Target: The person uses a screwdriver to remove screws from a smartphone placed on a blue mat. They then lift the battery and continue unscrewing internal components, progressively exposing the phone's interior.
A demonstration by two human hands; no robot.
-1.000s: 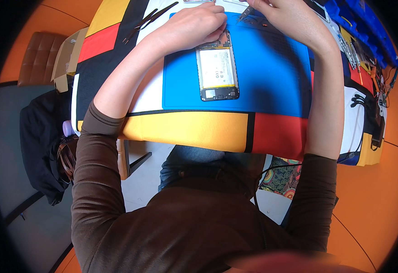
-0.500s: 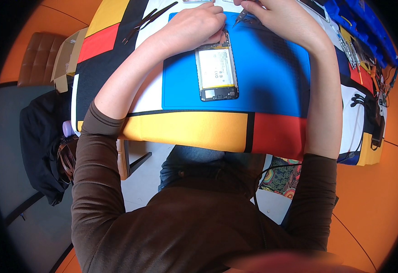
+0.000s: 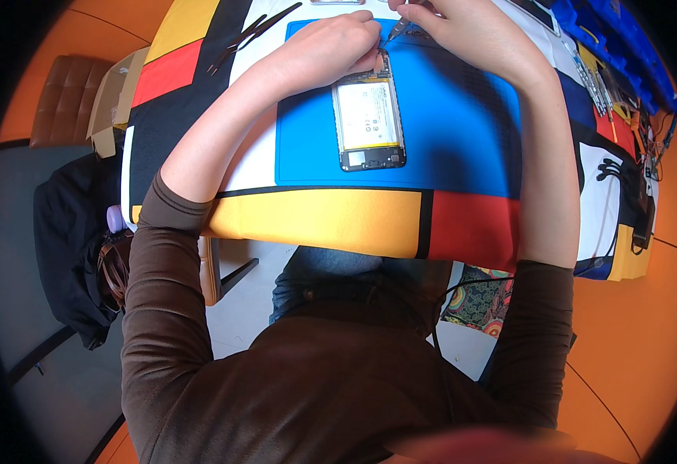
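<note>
An opened smartphone [image 3: 365, 116] lies on the blue work mat [image 3: 307, 147], its white battery and dark circuit board bared. My left hand [image 3: 338, 46] is closed at the phone's far end, fingers curled over its upper edge; the fingertips are partly hidden. In my right hand [image 3: 439, 23] is a slim grey pointed tool [image 3: 397, 29], gripped between thumb and fingers. Its tip meets the phone's far right corner, close to my left fingertips. Whether the tip touches the phone I cannot tell.
Black tweezers [image 3: 253, 35] lie left of the mat on the patterned tablecloth [image 3: 315, 220]. At the far right are blue parts bins [image 3: 625, 54], several thin screwdrivers [image 3: 595, 85] and tangled cables [image 3: 652, 155]. A cardboard box [image 3: 110, 108] stands beyond the table's left edge.
My right hand has moved left and slightly nearer, bringing the pointed tool's tip to the phone's far corner. My left hand and the phone have barely moved.
</note>
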